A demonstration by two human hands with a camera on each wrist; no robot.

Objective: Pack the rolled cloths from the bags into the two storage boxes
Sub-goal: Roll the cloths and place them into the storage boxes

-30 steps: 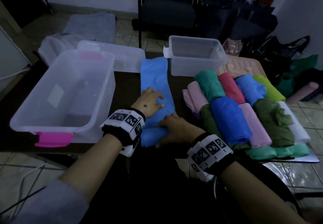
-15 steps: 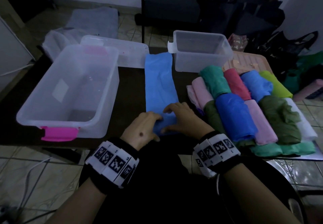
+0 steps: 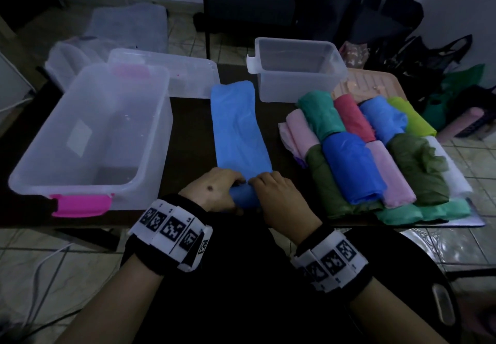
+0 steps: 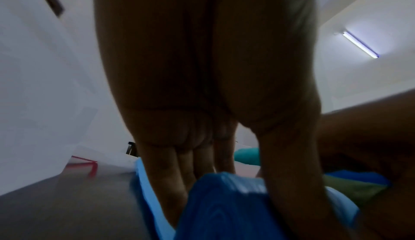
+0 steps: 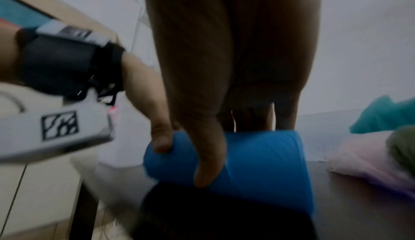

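A person sits at a dark table. A light blue cloth lies flat and lengthwise on it, its near end rolled into a short tube at the table's front edge. The left hand and right hand sit side by side on that roll, fingers over its top and thumbs curled under, gripping it. A large clear storage box with a pink latch stands to the left, a smaller clear box behind. A pile of rolled cloths in many colours lies to the right.
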